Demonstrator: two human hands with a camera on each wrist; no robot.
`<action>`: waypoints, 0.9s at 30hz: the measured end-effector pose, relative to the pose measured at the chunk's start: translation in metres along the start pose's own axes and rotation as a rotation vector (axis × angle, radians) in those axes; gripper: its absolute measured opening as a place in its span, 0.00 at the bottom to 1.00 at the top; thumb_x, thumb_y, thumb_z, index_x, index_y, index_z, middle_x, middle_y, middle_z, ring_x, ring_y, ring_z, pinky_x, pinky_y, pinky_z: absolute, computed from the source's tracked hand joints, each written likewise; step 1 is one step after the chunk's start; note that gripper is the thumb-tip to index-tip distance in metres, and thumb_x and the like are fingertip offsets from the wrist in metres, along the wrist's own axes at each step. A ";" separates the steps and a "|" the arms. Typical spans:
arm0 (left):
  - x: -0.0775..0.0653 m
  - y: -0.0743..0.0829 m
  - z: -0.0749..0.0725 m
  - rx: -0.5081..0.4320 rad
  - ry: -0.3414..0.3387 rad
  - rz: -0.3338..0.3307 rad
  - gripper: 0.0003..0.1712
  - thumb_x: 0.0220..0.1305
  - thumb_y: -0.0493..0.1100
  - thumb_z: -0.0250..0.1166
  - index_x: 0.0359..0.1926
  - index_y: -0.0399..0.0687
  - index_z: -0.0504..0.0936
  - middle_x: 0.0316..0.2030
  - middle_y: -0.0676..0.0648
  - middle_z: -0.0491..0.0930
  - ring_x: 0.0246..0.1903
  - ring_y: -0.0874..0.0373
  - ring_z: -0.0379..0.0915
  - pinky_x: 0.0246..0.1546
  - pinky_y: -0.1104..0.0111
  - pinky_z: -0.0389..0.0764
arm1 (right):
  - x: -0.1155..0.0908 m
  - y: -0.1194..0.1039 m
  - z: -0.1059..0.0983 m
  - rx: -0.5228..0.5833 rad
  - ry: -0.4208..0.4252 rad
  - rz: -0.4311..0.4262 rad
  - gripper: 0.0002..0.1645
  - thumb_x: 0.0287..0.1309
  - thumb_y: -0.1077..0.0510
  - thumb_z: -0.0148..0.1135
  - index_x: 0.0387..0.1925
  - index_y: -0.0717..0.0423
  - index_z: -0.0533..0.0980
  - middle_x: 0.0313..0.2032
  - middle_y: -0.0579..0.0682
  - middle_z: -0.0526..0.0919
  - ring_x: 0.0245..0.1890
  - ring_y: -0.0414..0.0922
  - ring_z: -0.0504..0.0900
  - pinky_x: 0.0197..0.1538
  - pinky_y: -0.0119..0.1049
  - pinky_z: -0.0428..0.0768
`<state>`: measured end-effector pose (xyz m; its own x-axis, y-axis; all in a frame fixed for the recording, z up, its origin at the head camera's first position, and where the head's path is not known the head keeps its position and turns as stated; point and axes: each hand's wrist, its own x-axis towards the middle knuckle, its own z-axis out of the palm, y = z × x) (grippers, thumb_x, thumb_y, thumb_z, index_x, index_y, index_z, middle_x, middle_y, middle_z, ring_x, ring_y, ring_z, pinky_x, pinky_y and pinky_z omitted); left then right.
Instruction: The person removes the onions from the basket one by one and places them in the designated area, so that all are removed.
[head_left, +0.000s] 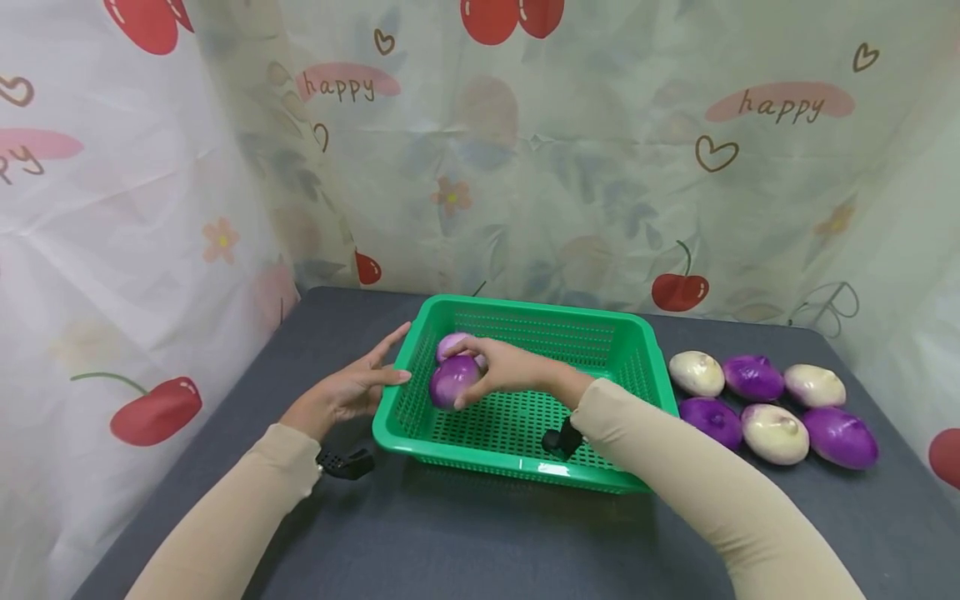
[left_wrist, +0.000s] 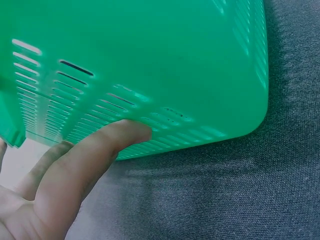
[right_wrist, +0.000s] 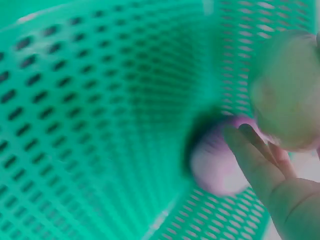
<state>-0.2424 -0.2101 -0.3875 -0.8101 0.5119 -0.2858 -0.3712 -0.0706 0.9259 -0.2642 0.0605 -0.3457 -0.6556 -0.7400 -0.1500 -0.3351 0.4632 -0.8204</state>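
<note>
A green plastic basket [head_left: 525, 468] stands on the table, its walls and floor full of slots. Inside its left end, my right hand [head_left: 510, 367] grips a round purple turnip [head_left: 452, 383] with a paler underside between thumb and fingers. Beyond it, a light purple turnip [head_left: 450, 343] rests in the basket, partly hidden; the right wrist view shows this pale turnip [right_wrist: 220, 160] near my fingertips [right_wrist: 235, 137], and the gripped turnip [right_wrist: 287, 92] blurred. My left hand [head_left: 348, 392] is at the basket's left end, fingers extended, touching its outer wall [left_wrist: 150, 65].
To the right of the basket, several turnips sit in two rows, white ones such as the front white turnip [head_left: 776, 435] alternating with purple ones such as the rightmost purple turnip [head_left: 843, 438]. A printed curtain [head_left: 570, 192] hangs behind the dark table [head_left: 480, 542].
</note>
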 end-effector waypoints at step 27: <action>-0.001 0.000 0.000 -0.005 -0.013 0.010 0.50 0.70 0.33 0.55 0.73 0.85 0.39 0.75 0.37 0.44 0.64 0.30 0.62 0.51 0.40 0.75 | -0.182 0.023 -0.104 0.316 0.550 -0.206 0.39 0.57 0.73 0.61 0.67 0.48 0.63 0.55 0.42 0.75 0.53 0.35 0.77 0.46 0.26 0.79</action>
<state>-0.2417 -0.2103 -0.3877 -0.8078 0.5222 -0.2734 -0.3657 -0.0802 0.9273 -0.2233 0.2566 -0.2798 -0.8772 -0.4026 0.2617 -0.3311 0.1123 -0.9369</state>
